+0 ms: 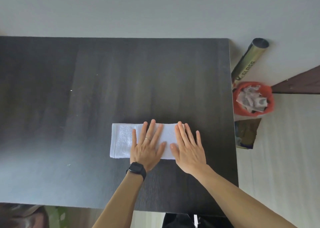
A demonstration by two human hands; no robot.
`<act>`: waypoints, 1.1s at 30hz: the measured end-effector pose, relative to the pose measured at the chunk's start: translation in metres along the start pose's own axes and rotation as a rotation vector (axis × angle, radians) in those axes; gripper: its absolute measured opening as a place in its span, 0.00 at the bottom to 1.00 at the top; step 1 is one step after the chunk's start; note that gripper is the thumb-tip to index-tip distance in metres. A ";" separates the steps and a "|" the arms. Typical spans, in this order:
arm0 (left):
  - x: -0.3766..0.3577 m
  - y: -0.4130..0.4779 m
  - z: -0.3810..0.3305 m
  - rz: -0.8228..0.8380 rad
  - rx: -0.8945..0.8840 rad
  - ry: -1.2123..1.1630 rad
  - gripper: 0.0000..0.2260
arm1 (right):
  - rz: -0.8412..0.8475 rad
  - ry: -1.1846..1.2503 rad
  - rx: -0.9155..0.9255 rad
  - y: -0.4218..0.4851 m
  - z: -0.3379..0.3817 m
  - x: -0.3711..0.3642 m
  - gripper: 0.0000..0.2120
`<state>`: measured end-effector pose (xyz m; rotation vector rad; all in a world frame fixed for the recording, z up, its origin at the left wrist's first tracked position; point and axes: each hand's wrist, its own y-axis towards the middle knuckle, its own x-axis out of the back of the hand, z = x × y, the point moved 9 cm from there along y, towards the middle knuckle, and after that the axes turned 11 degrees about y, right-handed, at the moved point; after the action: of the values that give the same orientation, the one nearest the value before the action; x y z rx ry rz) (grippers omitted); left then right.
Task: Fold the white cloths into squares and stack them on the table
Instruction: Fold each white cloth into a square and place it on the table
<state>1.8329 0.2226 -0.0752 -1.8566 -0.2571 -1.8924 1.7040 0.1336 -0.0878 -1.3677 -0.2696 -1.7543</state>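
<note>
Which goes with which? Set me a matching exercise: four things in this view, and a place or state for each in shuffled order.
Things:
1. white cloth
2. left hand
3. orange bin
4. gold tube

Places or states:
a. stands past the right edge of the table, lettering on its side
b. lies on the table, folded into a long strip
c. holds crumpled paper
d. presses flat, fingers straight, a ring on one

Pairs: 1-b; 2-d; 3-c; 4-a

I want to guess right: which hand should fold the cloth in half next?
Probably the right hand: it lies on the right end of the cloth, while the left hand presses the middle.
</note>
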 end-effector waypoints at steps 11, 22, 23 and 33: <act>0.058 0.000 -0.041 0.099 0.002 -0.083 0.32 | -0.095 0.270 -0.009 -0.047 -0.019 0.075 0.27; 0.234 0.000 -0.380 -0.049 -0.462 -0.303 0.24 | -0.769 0.445 -0.367 -0.294 -0.258 0.282 0.15; 0.251 -0.010 -0.421 -0.061 -0.514 -0.301 0.23 | -0.839 0.421 -0.392 -0.328 -0.281 0.298 0.15; 0.342 -0.168 -0.794 -0.132 -1.057 -0.348 0.19 | -1.323 0.318 -0.828 -0.674 -0.454 0.362 0.13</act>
<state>1.0594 -0.0573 0.2399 -2.8898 0.6687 -1.9318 0.8954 0.0702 0.2772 -1.5022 -0.3074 -3.4297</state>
